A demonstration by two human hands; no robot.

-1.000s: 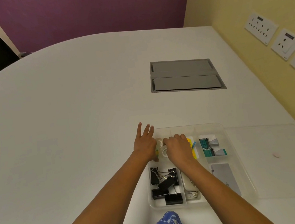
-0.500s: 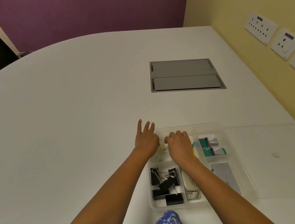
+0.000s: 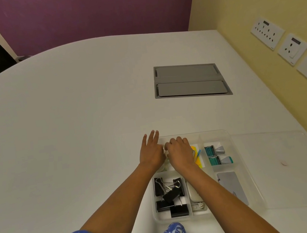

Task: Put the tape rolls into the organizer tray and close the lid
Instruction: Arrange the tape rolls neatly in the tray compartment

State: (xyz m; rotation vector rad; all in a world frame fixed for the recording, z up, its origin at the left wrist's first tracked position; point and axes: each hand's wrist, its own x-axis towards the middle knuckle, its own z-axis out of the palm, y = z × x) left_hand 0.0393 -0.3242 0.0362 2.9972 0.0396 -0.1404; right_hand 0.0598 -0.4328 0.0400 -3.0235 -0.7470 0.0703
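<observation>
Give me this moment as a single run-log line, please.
left hand, right hand: over tray's far-left compartment, tape rolls mostly hidden | organizer tray: open | lid: flat on table, right of tray

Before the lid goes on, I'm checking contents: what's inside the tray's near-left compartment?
Black binder clips piled loosely in the tray. Whatever lies beneath them is covered.
</observation>
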